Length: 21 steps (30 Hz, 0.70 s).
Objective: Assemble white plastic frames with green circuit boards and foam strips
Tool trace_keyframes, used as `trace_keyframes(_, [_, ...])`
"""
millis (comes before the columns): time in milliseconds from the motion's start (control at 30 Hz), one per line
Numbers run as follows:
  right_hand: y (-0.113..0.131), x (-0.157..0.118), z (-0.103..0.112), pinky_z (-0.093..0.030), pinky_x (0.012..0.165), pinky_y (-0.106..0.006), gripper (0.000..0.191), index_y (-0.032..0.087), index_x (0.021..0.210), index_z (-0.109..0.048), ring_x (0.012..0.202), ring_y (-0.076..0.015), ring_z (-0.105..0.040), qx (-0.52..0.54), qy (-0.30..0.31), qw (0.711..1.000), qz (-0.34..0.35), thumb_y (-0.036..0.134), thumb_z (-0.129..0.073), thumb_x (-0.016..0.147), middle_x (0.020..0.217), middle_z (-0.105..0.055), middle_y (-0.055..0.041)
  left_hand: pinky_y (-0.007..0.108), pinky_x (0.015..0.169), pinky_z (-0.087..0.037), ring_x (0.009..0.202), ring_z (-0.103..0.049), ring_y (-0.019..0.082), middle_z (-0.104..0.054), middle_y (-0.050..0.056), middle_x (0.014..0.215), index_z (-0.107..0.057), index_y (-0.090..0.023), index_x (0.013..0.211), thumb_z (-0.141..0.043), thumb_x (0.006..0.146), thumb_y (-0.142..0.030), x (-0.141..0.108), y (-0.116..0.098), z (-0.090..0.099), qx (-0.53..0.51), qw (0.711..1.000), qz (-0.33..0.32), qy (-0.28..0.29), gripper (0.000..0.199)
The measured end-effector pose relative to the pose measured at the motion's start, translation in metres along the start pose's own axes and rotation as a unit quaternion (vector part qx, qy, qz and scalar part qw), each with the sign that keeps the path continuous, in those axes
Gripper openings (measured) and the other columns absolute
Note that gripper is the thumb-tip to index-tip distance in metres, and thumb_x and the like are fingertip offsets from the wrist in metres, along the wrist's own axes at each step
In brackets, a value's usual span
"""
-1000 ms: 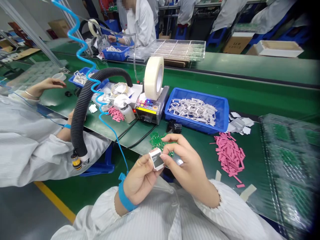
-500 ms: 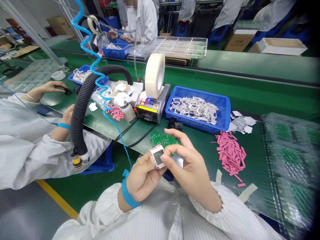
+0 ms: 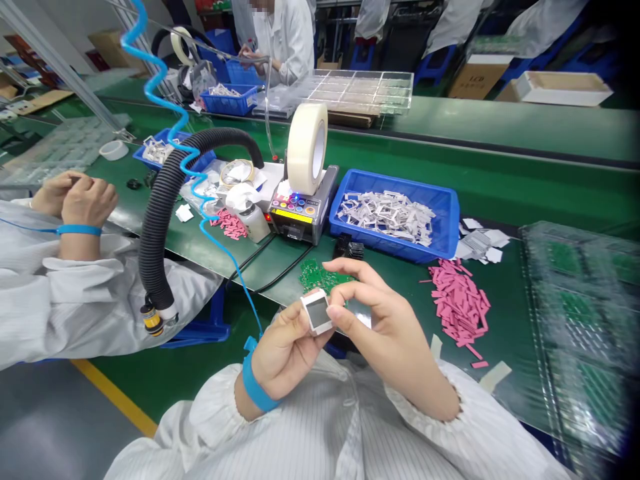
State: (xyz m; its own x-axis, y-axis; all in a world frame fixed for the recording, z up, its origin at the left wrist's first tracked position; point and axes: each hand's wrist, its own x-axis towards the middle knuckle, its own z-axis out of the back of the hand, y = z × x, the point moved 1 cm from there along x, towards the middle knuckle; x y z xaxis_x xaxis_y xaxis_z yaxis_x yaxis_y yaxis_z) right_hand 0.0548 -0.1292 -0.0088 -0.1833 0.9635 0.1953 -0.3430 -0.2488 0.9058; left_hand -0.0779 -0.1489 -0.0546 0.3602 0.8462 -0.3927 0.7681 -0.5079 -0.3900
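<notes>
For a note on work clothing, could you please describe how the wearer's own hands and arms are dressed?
Both hands, left and right, are bare, without gloves. The sleeves are white with fine stripes and gathered cuffs. A bright blue band circles the left wrist, joined to a blue cord.

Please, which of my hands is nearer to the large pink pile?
Right. Your right hand is left of the large pink pile; your left hand is farther left, holding the white-framed piece.
</notes>
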Motion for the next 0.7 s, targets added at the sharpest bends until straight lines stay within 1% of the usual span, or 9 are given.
trace_keyframes(100, [0.002, -0.001, 0.000, -0.045, 0.088, -0.041, 0.017, 0.019, 0.067, -0.059, 0.103, -0.0244, -0.057, 0.009, 0.018, 1.000, -0.004, 0.026, -0.057, 0.082, 0.115, -0.057, -0.0083, 0.023, 0.084, -0.045, 0.081, -0.063, 0.011, -0.071, 0.000, 0.085, -0.070, -0.016, 0.091, -0.080, 0.062, -0.023, -0.001, 0.000, -0.001, 0.002, 1.000, 0.005, -0.006, 0.031])
trace_keyframes(267, [-0.001, -0.001, -0.003, -0.042, 0.090, -0.046, 0.015, 0.020, 0.068, -0.060, 0.104, -0.0261, -0.056, -0.043, -0.011, 0.999, 0.009, 0.026, -0.057, 0.082, 0.115, -0.057, -0.0082, 0.024, 0.086, -0.045, 0.081, -0.062, 0.011, -0.070, -0.001, 0.084, -0.070, -0.016, 0.091, -0.079, 0.063, -0.021, -0.002, 0.000, 0.000, -0.003, 1.000, 0.003, -0.014, 0.030])
trace_keyframes(400, [-0.002, -0.001, -0.003, -0.042, 0.090, -0.046, 0.015, 0.020, 0.070, -0.059, 0.105, -0.0259, -0.056, -0.063, -0.013, 0.998, 0.019, 0.027, -0.056, 0.083, 0.116, -0.058, -0.0082, 0.025, 0.085, -0.045, 0.079, -0.062, 0.010, -0.070, -0.001, 0.085, -0.069, -0.017, 0.091, -0.078, 0.064, -0.021, -0.001, 0.000, 0.001, -0.001, 1.000, -0.001, -0.008, 0.028])
trace_keyframes(500, [-0.003, -0.001, -0.004, -0.041, 0.089, -0.046, 0.014, 0.021, 0.071, -0.059, 0.106, -0.0258, -0.055, -0.084, -0.028, 0.995, 0.039, 0.026, -0.055, 0.084, 0.115, -0.058, -0.0083, 0.025, 0.086, -0.045, 0.080, -0.062, 0.011, -0.070, -0.001, 0.085, -0.069, -0.017, 0.091, -0.078, 0.065, -0.020, -0.001, 0.000, 0.002, 0.001, 1.000, -0.002, -0.002, 0.028])
trace_keyframes(600, [-0.004, -0.001, -0.006, -0.041, 0.087, -0.045, 0.012, 0.021, 0.073, -0.058, 0.106, -0.0255, -0.054, -0.131, -0.050, 0.988, 0.071, 0.025, -0.055, 0.084, 0.113, -0.059, -0.0078, 0.025, 0.086, -0.046, 0.082, -0.063, 0.011, -0.071, 0.000, 0.085, -0.070, -0.017, 0.092, -0.078, 0.064, -0.020, 0.000, 0.000, 0.002, -0.006, 1.000, -0.002, 0.001, 0.029])
trace_keyframes(667, [-0.007, -0.001, -0.009, -0.040, 0.088, -0.046, 0.010, 0.022, 0.073, -0.057, 0.104, -0.0257, -0.054, -0.173, -0.065, 0.979, 0.090, 0.024, -0.056, 0.083, 0.110, -0.060, -0.0078, 0.024, 0.086, -0.047, 0.083, -0.064, 0.011, -0.072, 0.001, 0.085, -0.070, -0.016, 0.093, -0.077, 0.065, -0.021, 0.001, 0.001, 0.002, -0.009, 1.000, -0.002, -0.009, 0.029])
trace_keyframes(700, [-0.009, -0.001, -0.011, -0.039, 0.089, -0.047, 0.006, 0.022, 0.077, -0.057, 0.103, -0.0260, -0.055, -0.194, -0.079, 0.973, 0.099, 0.025, -0.057, 0.082, 0.109, -0.060, -0.0085, 0.024, 0.085, -0.048, 0.083, -0.064, 0.012, -0.072, 0.001, 0.086, -0.070, -0.016, 0.093, -0.077, 0.065, -0.020, 0.001, 0.001, 0.002, -0.010, 1.000, -0.003, -0.017, 0.029])
